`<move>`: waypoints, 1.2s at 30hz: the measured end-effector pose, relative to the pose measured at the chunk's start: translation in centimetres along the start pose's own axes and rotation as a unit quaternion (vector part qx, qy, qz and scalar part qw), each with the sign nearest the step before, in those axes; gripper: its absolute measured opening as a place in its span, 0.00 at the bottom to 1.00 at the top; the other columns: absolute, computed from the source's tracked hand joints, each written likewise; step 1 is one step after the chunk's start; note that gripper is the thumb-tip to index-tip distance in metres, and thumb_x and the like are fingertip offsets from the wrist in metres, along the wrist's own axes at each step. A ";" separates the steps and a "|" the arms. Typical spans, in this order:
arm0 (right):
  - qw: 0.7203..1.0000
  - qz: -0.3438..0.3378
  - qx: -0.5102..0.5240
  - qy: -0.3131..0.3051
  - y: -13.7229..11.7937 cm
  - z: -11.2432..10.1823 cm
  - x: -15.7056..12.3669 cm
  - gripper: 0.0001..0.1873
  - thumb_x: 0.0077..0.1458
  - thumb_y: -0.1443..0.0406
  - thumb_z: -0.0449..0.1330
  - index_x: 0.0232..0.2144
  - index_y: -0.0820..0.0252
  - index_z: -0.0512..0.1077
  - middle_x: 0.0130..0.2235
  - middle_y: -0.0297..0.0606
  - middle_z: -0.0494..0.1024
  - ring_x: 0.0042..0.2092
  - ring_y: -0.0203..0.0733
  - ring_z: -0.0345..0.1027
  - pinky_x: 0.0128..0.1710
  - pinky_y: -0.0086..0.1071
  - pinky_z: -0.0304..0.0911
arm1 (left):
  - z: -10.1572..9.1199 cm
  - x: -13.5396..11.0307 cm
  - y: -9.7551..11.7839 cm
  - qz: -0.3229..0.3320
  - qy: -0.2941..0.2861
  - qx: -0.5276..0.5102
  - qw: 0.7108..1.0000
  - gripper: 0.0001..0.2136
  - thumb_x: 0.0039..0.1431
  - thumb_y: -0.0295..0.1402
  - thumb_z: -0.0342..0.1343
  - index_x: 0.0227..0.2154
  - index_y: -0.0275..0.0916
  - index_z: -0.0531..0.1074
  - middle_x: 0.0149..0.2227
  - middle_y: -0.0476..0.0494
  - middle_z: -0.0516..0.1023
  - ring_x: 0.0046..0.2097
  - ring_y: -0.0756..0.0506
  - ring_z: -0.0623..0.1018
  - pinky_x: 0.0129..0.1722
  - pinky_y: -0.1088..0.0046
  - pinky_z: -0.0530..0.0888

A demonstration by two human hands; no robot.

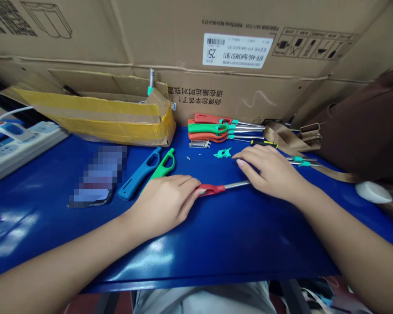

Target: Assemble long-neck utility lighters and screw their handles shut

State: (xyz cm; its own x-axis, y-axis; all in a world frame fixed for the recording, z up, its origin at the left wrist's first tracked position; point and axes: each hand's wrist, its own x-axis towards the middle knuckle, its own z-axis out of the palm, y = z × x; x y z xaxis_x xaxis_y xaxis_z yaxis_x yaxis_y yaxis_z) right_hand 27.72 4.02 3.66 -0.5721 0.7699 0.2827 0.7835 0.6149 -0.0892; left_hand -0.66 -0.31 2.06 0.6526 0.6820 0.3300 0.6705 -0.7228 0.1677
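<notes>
My left hand (163,200) is closed around the handle of a red long-necked lighter (212,189), which lies low over the table. Its metal tube (237,184) points right and passes beneath my right hand (268,170). That hand is open, palm down, its index finger stretched towards several small teal plastic pieces (222,153). No object shows in its fingers, and contact with the tube is hidden. Beyond it lies a screwdriver (264,143) with a yellow and black handle. Left of my left hand are a blue lighter handle (139,174) and a green one (163,165), partly covered.
Several lighters (208,128) are piled at the back. Metal tubes with teal ends (301,161) lie right. A yellow-taped carton (124,126), a blurred-out phone-like object (98,174) and a power strip (46,135) stand left. A large cardboard box (183,48) walls the back.
</notes>
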 end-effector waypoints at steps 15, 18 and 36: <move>0.991 -0.118 0.042 -0.050 1.0 -1.5 -0.4 0.08 0.66 0.61 0.60 0.40 0.55 0.78 0.40 0.39 0.84 0.44 0.46 0.75 0.58 0.49 0.57 | 0.1 0.1 -0.5 -0.014 0.025 0.042 0.999 0.17 0.75 0.37 0.45 0.37 0.38 0.76 0.33 0.45 0.80 0.33 0.45 0.79 0.32 0.69 0.71; 0.987 -0.144 0.055 -0.051 -1.5 -0.4 -0.4 0.07 0.67 0.63 0.59 0.42 0.59 0.75 0.42 0.40 0.82 0.44 0.45 0.74 0.53 0.43 0.61 | 0.4 0.0 -0.1 -0.009 0.016 -0.005 1.000 0.16 0.75 0.37 0.45 0.40 0.38 0.77 0.34 0.45 0.81 0.34 0.45 0.80 0.34 0.69 0.72; 0.975 -0.219 -0.040 -0.017 -2.7 0.7 -1.1 0.12 0.68 0.69 0.54 0.46 0.65 0.76 0.43 0.46 0.83 0.39 0.45 0.75 0.37 0.38 0.67 | 0.4 -0.1 0.4 -0.077 -0.042 -0.115 0.990 0.17 0.75 0.37 0.43 0.44 0.36 0.77 0.39 0.43 0.82 0.39 0.42 0.81 0.39 0.67 0.73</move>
State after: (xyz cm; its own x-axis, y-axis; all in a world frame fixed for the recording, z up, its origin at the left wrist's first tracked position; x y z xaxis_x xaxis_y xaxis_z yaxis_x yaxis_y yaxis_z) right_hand 26.05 1.64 2.93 -0.8627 0.4424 0.2451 0.4778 0.8718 0.1083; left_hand -0.35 -0.62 1.76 0.5828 0.7857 0.2075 0.6727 -0.6097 0.4192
